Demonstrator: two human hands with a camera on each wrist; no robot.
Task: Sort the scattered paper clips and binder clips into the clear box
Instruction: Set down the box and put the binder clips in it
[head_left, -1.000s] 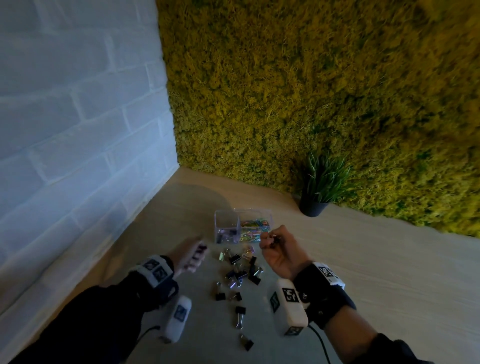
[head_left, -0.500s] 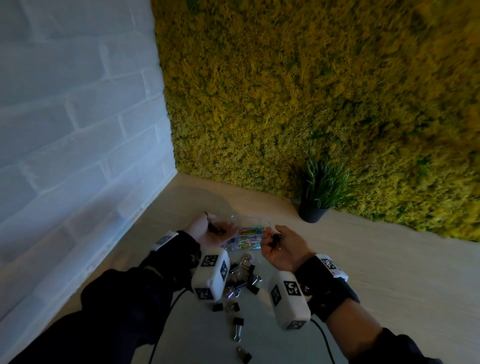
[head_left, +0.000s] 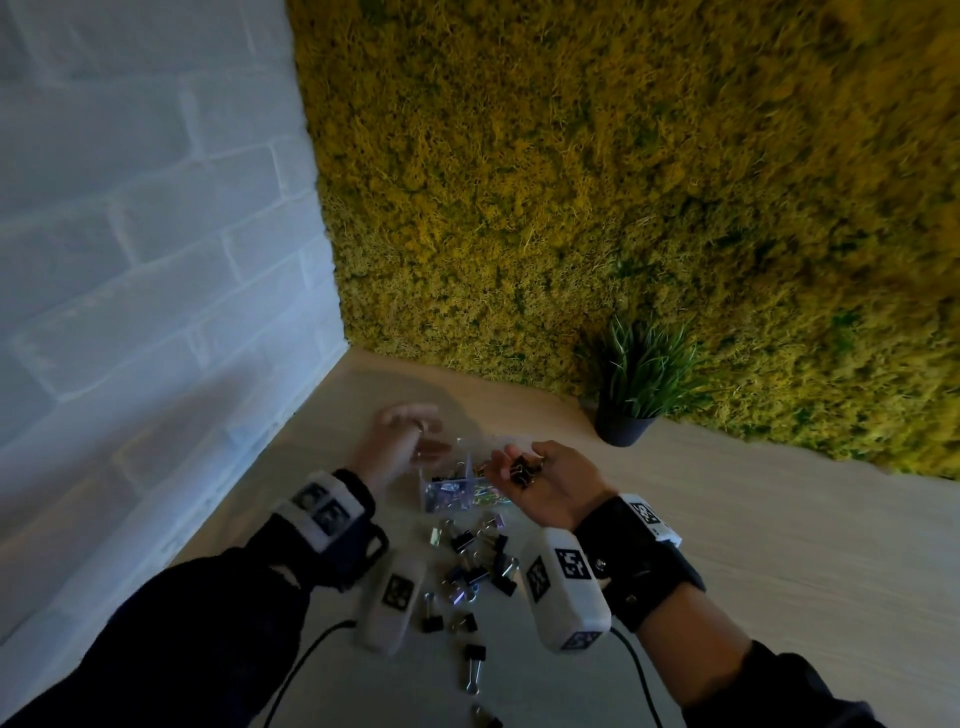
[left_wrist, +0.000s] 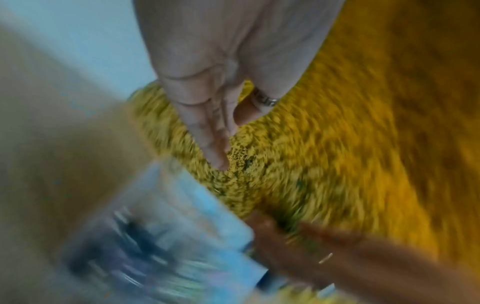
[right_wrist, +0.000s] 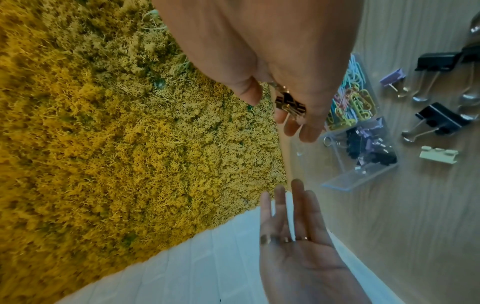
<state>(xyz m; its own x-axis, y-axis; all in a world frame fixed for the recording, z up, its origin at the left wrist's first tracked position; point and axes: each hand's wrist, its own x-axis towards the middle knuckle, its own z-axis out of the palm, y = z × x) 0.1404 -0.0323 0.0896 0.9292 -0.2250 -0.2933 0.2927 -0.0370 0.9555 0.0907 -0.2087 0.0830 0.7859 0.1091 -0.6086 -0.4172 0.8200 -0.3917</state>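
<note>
The clear box (head_left: 427, 500) stands on the table between my hands, with binder clips in its left compartment and coloured paper clips (right_wrist: 350, 102) in its right one. My left hand (head_left: 402, 441) hovers at the box's far left corner, fingers straight and palm empty (right_wrist: 293, 236). My right hand (head_left: 540, 483) is palm-up at the box's right edge and cups a small bunch of black binder clips (head_left: 522, 470) in its curled fingers (right_wrist: 289, 105). Several loose binder clips (head_left: 472, 566) lie scattered in front of the box. The left wrist view is blurred.
A small potted plant (head_left: 631, 387) stands behind and to the right of the box, against the moss wall. A white brick wall runs along the table's left side. Black (right_wrist: 439, 121), purple (right_wrist: 393, 76) and white (right_wrist: 439, 154) clips lie beside the box.
My left hand rose from the table on the left to the box with a dark clip, and is now open and empty. The right hand stayed by the box with its clips.
</note>
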